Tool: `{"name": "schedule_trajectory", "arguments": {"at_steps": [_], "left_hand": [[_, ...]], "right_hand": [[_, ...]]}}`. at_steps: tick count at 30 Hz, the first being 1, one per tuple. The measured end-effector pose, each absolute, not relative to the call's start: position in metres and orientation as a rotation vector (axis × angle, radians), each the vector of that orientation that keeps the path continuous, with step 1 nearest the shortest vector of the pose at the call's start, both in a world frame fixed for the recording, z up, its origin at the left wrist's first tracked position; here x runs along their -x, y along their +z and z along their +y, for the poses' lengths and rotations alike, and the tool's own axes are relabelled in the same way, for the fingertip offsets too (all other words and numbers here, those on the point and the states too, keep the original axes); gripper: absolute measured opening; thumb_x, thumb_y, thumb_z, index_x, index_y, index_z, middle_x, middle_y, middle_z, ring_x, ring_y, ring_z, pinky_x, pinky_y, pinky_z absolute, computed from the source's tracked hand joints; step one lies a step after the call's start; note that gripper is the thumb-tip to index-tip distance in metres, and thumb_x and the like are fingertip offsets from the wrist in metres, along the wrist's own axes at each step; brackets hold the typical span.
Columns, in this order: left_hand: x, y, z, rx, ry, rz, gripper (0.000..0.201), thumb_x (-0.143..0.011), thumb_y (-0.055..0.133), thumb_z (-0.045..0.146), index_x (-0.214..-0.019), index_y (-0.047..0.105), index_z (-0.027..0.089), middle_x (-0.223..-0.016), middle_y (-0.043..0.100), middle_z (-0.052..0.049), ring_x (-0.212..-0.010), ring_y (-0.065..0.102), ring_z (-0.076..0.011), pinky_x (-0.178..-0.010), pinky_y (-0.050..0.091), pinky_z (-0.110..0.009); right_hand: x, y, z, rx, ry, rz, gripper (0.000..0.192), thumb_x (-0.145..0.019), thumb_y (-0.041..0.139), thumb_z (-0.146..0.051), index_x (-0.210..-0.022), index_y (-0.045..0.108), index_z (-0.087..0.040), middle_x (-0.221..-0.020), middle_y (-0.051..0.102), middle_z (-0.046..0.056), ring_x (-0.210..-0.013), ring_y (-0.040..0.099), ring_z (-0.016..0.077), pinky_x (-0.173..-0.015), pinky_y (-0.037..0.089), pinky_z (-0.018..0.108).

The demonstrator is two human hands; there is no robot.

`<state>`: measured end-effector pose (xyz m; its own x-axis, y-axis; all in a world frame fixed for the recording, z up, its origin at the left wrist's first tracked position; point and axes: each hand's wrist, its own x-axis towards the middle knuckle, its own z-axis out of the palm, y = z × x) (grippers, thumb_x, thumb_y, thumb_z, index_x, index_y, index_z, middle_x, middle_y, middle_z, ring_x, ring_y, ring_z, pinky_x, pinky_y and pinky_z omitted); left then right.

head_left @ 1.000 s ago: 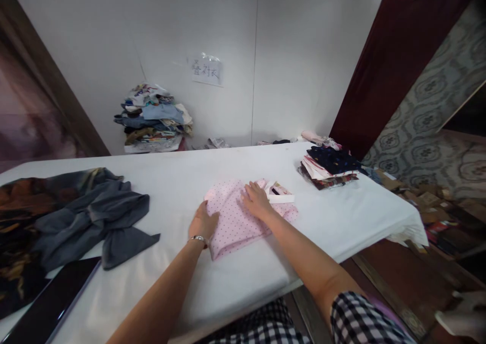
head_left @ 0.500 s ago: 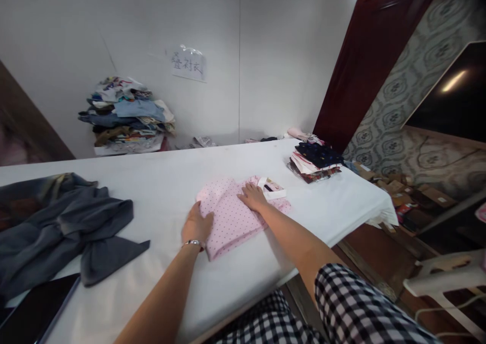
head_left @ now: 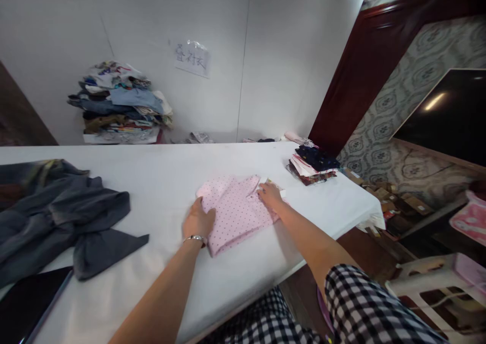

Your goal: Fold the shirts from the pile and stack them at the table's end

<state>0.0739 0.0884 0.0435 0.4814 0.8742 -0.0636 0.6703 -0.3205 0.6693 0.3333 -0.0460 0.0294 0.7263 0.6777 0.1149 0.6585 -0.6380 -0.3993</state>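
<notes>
A pink dotted shirt (head_left: 235, 207) lies folded on the white-covered table in front of me. My left hand (head_left: 198, 219) rests at its left edge, thumb and fingers spread apart, with a silver bracelet on the wrist. At the shirt's right end, my right hand (head_left: 270, 194) lies with fingers stretched over the collar area. A white collar strip (head_left: 282, 192) shows partly from behind that hand, the rest of it being covered.
A dark grey garment (head_left: 94, 222) is heaped at the left, near a black tablet-like device (head_left: 34, 303). Folded clothes (head_left: 313, 164) are stacked at the table's far right. Behind the table rises a tall clothes pile (head_left: 121, 106). A plastic stool (head_left: 436, 283) stands at lower right.
My right hand has slid right along the shirt onto the collar, covering more of the white strip. My left hand keeps its place at the left edge. The view has shifted slightly.
</notes>
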Motion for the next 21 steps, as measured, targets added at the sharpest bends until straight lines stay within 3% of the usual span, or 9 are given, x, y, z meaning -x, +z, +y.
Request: {"name": "schedule_trajectory", "arguments": {"at_steps": [3,9,14,18,21], "left_hand": [[-0.074,0.042,0.088,-2.081,0.421,1.272,0.064,-0.083,0.048,0.040,-0.143,0.035,0.020,-0.142,0.048,-0.013,-0.120,0.054,-0.0323,-0.095,0.048,-0.045],[-0.073,0.044,0.087,-2.080,0.432,1.255,0.064,-0.083,0.048,0.038,-0.143,0.035,0.018,-0.143,0.047,-0.014,-0.123,0.052,-0.0323,-0.097,0.046,-0.044],[-0.069,0.047,0.084,-2.054,0.463,1.242,0.064,-0.083,0.049,0.036,-0.143,0.035,0.018,-0.144,0.046,-0.015,-0.123,0.052,-0.0323,-0.097,0.046,-0.044],[-0.067,0.047,0.081,-2.035,0.501,1.237,0.063,-0.083,0.049,0.034,-0.142,0.035,0.017,-0.143,0.047,-0.015,-0.124,0.052,-0.0323,-0.097,0.046,-0.044],[-0.068,0.046,0.080,-2.018,0.535,1.232,0.065,-0.082,0.050,0.031,-0.142,0.034,0.016,-0.142,0.046,-0.017,-0.124,0.051,-0.0311,-0.098,0.045,-0.041]], "right_hand": [[-0.325,0.022,-0.045,2.524,0.012,-1.068,0.038,-0.091,0.046,-0.032,-0.123,0.061,-0.020,-0.133,0.057,0.010,-0.124,0.045,0.0273,-0.103,0.029,0.038],[-0.324,0.020,-0.048,2.464,-0.010,-1.075,0.033,-0.090,0.048,-0.031,-0.115,0.066,-0.020,-0.127,0.061,0.010,-0.121,0.047,0.0247,-0.104,0.029,0.036],[-0.326,0.031,-0.052,2.318,0.010,-1.003,0.028,-0.088,0.050,-0.031,-0.105,0.069,-0.021,-0.113,0.068,0.006,-0.113,0.056,0.0220,-0.098,0.038,0.033],[-0.315,0.048,-0.067,2.181,-0.047,-0.885,0.031,-0.086,0.046,-0.030,-0.106,0.067,-0.020,-0.120,0.065,0.008,-0.116,0.055,0.0213,-0.097,0.042,0.034],[-0.286,0.051,-0.095,1.995,0.101,-0.747,0.032,-0.085,0.048,-0.036,-0.107,0.063,-0.018,-0.109,0.069,0.009,-0.095,0.065,0.0205,-0.082,0.051,0.034]]}}
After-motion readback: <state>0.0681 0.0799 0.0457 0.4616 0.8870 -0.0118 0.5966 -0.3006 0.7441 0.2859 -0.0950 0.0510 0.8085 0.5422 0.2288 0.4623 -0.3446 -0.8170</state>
